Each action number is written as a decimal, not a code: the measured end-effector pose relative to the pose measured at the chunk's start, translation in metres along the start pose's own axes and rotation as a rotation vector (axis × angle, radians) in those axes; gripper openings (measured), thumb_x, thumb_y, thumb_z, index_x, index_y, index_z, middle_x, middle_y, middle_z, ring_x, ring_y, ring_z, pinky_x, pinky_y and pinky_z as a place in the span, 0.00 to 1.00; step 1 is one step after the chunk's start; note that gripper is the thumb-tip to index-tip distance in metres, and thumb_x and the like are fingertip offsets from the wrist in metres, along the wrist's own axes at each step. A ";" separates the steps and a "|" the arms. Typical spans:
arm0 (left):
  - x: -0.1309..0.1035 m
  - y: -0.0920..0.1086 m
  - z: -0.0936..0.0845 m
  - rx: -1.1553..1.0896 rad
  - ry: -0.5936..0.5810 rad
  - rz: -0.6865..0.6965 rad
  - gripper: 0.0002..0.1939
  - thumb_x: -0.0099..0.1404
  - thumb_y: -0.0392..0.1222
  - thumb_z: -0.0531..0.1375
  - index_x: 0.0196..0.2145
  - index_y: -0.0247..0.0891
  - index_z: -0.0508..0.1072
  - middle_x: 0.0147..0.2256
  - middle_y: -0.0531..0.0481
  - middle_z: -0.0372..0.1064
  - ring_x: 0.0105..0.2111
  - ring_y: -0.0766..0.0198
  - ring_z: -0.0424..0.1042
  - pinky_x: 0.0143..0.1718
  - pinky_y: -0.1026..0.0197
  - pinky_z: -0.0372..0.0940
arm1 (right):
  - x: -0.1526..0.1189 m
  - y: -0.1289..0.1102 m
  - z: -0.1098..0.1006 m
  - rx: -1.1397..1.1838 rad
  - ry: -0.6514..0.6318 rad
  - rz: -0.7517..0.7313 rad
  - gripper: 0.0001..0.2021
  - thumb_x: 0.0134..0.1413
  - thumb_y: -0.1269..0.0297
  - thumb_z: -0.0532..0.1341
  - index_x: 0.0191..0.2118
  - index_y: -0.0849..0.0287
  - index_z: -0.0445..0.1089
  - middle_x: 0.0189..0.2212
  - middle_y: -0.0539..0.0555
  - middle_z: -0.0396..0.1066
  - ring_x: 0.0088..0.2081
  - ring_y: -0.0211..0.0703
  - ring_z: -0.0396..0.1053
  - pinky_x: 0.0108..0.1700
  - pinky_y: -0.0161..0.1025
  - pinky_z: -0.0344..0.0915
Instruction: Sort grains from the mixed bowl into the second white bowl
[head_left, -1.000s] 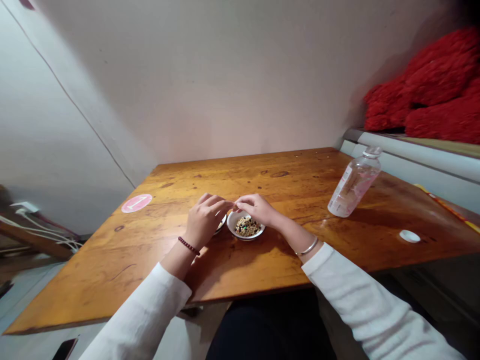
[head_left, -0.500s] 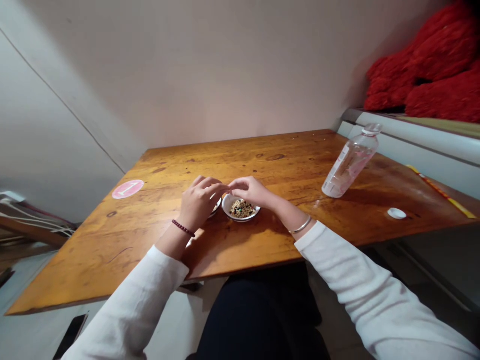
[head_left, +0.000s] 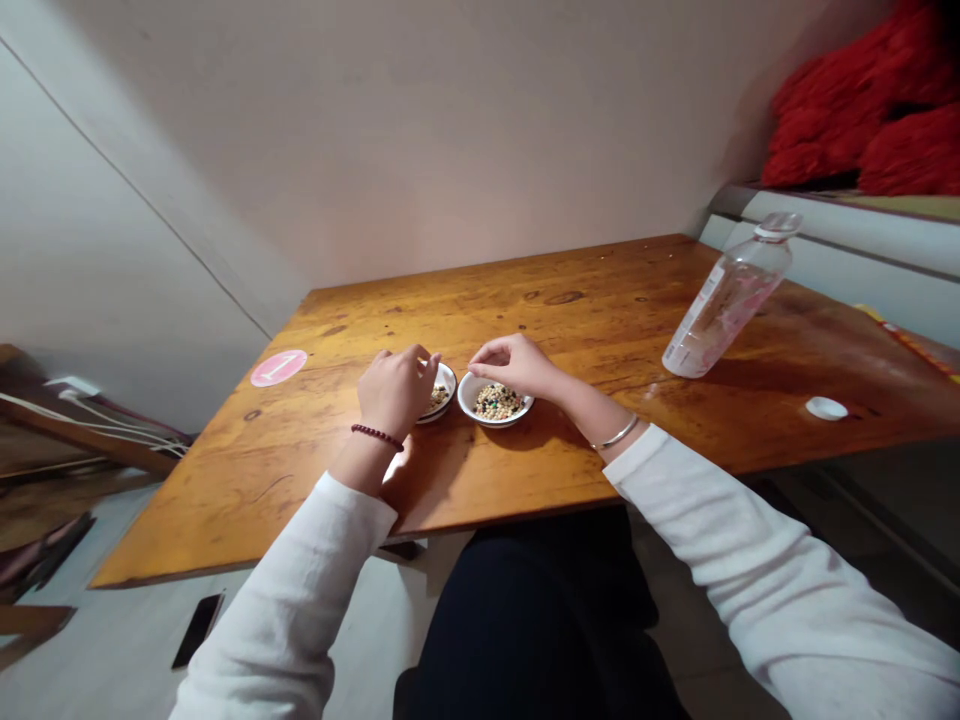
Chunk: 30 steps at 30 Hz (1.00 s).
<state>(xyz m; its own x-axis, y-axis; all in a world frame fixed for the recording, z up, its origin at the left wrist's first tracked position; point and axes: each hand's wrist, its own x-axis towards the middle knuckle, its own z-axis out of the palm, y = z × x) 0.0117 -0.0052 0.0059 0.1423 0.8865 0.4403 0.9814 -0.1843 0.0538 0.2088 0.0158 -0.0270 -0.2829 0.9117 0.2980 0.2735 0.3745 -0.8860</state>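
Observation:
Two small white bowls stand side by side on the table. My left hand (head_left: 397,386) is over the left bowl (head_left: 451,382) and covers part of it, its fingers bent in a pinch; whatever they hold is hidden. Some small tan and dark pieces (head_left: 437,398) show in that bowl. Above the far left rim of the right bowl (head_left: 496,422), my right hand (head_left: 519,364) has its thumb and fingertips drawn together. Anything between them is too small to make out. Many bead-like grains (head_left: 496,401), tan, black and a few green, lie in the right bowl.
A clear plastic bottle (head_left: 727,300) without its cap stands on the wooden table (head_left: 300,450) to the right, near a white cap (head_left: 826,408). A pink round sticker (head_left: 279,367) marked 1 lies at left. A yellow-red strip (head_left: 911,340) is on the right side.
My hands have come apart from where their fingertips met over the bowls. The left moved back over the left bowl, uncovering more of it. The camera view has shifted slightly.

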 end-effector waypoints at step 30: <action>0.007 -0.003 0.012 -0.572 -0.029 0.207 0.09 0.57 0.38 0.64 0.35 0.42 0.68 0.34 0.53 0.78 0.32 0.64 0.71 0.33 0.64 0.62 | -0.003 -0.006 0.000 -0.130 0.075 -0.002 0.05 0.46 0.67 0.65 0.29 0.63 0.78 0.27 0.54 0.77 0.29 0.37 0.72 0.33 0.32 0.65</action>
<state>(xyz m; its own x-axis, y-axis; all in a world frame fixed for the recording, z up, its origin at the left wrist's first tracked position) 0.0112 0.0068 -0.0017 0.3341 0.8177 0.4688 0.7094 -0.5456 0.4462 0.2081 0.0108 -0.0221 -0.2155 0.9193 0.3295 0.3912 0.3904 -0.8334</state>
